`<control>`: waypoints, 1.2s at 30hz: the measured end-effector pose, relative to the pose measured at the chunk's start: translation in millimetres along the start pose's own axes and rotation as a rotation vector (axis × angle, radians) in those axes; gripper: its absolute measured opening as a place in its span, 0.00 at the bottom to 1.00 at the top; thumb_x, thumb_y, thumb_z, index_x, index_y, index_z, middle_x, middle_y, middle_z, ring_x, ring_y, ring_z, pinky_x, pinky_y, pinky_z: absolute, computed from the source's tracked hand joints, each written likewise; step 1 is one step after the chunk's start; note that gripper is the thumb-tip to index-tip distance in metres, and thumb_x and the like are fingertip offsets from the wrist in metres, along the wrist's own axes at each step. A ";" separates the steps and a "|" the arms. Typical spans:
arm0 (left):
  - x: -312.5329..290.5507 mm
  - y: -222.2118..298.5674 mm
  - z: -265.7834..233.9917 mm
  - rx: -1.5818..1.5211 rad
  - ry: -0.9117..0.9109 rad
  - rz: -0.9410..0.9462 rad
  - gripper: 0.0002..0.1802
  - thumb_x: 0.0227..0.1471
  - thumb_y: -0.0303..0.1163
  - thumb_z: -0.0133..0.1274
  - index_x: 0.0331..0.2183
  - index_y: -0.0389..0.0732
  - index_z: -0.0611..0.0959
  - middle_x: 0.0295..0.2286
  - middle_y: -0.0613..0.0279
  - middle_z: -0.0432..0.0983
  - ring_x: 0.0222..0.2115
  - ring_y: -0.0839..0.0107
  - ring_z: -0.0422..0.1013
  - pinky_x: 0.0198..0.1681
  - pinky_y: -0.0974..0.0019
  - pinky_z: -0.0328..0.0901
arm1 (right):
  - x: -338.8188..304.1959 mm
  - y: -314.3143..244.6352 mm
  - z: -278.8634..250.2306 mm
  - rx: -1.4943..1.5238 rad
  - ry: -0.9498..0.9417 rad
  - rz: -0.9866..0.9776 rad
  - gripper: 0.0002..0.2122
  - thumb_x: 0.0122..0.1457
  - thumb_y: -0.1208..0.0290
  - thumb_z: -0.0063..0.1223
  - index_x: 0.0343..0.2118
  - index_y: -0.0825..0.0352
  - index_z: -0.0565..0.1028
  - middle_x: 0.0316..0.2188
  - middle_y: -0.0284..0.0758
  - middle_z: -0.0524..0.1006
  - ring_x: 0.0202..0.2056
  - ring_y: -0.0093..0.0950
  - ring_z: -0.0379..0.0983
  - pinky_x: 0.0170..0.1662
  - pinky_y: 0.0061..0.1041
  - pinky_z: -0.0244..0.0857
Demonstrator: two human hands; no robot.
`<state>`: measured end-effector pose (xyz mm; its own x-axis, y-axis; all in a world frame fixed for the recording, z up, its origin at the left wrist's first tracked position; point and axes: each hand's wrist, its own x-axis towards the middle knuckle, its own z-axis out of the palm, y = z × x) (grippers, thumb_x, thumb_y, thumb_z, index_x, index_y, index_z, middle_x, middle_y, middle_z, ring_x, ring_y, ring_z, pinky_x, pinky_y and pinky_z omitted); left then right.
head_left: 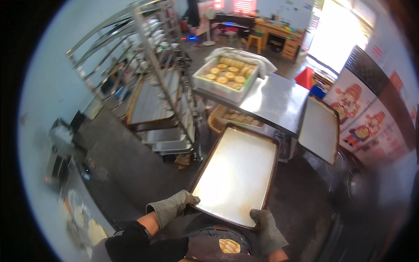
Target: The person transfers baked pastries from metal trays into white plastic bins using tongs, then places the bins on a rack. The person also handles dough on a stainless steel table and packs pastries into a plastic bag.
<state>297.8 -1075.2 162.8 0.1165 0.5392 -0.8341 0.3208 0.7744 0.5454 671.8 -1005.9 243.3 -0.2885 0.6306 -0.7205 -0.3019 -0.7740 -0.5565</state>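
Observation:
A large baking tray point(238, 172) with a brown, worn rim is held out in front of me, its pale inside bare. My left hand point(172, 207), in a thick grey-green work glove, grips the tray's near left corner. At the near right corner, my right hand point(267, 229) clasps the rim in a matching glove. Both thumbs lie over the edge; the other fingers are mostly hidden beneath the tray.
Left stands a metal rack point(150, 52) holding trays. Ahead, a steel table point(279, 98) carries a white bin point(218, 89) of round golden pastries, partly covered by cloth. Another baking tray point(321, 129) leans at its right end. Below sits a basket point(214, 120). A doorway point(338, 35) is bright behind.

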 end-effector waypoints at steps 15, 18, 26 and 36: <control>-195.4 -303.2 53.3 -1.118 0.467 0.032 0.33 0.43 0.34 0.74 0.51 0.35 0.81 0.41 0.53 0.82 0.40 0.61 0.81 0.43 0.58 0.78 | -5.6 146.4 145.4 -0.311 -0.321 0.325 0.27 0.53 0.84 0.53 0.60 0.71 0.70 0.41 0.41 0.79 0.40 0.34 0.77 0.48 0.31 0.74; -260.1 -278.3 32.4 -1.312 0.565 0.013 0.26 0.50 0.32 0.69 0.50 0.34 0.81 0.39 0.54 0.81 0.37 0.60 0.80 0.40 0.55 0.79 | -1.0 161.0 195.9 -0.378 -0.406 0.366 0.27 0.54 0.84 0.54 0.60 0.70 0.70 0.42 0.40 0.79 0.40 0.33 0.77 0.48 0.30 0.74; -318.3 -262.8 -44.9 -1.389 0.703 0.239 0.16 0.54 0.30 0.65 0.44 0.36 0.82 0.35 0.59 0.79 0.34 0.64 0.77 0.38 0.57 0.76 | -10.1 174.8 302.9 -0.521 -0.529 0.210 0.28 0.56 0.83 0.55 0.62 0.70 0.68 0.49 0.41 0.78 0.47 0.31 0.77 0.53 0.30 0.73; -325.2 -238.9 -125.4 -1.256 0.623 0.069 0.16 0.53 0.33 0.65 0.44 0.38 0.83 0.35 0.59 0.78 0.37 0.65 0.75 0.40 0.57 0.73 | -49.6 147.3 352.9 -0.494 -0.377 0.068 0.25 0.57 0.83 0.55 0.60 0.68 0.70 0.49 0.40 0.79 0.49 0.30 0.77 0.53 0.29 0.72</control>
<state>65.4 -1394.0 314.1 -0.4394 0.3880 -0.8102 -0.7504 0.3372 0.5685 321.0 -1131.2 343.0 -0.6200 0.4862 -0.6158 0.1581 -0.6913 -0.7050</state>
